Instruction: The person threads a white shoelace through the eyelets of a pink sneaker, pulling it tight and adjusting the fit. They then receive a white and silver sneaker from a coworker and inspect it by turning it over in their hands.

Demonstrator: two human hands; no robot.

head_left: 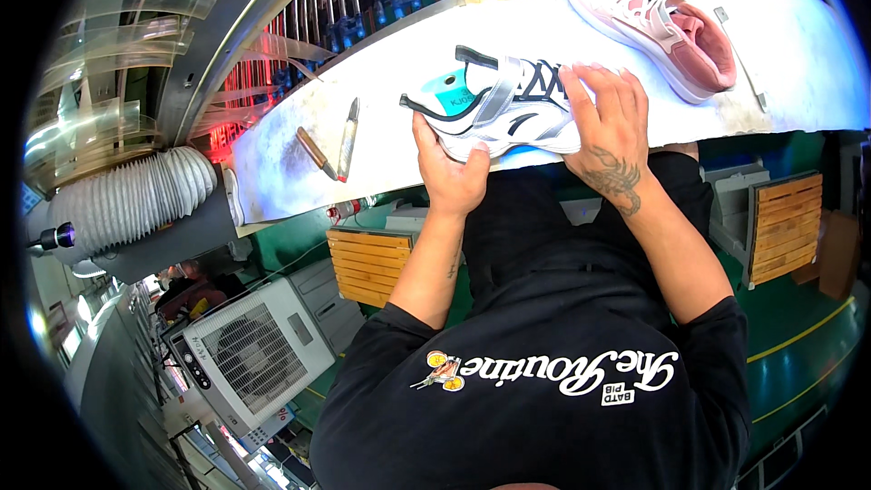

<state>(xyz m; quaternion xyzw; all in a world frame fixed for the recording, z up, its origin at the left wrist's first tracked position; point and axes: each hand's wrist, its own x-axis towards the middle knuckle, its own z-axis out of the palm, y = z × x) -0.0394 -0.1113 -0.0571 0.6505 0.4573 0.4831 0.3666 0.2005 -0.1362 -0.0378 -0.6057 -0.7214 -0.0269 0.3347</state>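
A white sneaker point(499, 118) with black laces, a silver strap and a teal insole patch lies on its side at the table's near edge, its heel to the left. My left hand point(451, 172) grips it near the heel, the thumb against the sole and the other fingers mostly hidden behind it. Over the toe curls my right hand point(610, 118), its fingers bent across the front of the shoe. Farther right, a pink and white sneaker point(667, 36) rests on the table, touched by neither hand.
Left on the white table point(281, 172) lie a knife-like tool point(348, 138) and a brown-handled tool point(315, 152). A thin tool point(742, 63) lies by the pink shoe. Behind runs a roller conveyor point(349, 0). Slatted wooden seats point(370, 263) and an air cooler point(249, 354) stand below.
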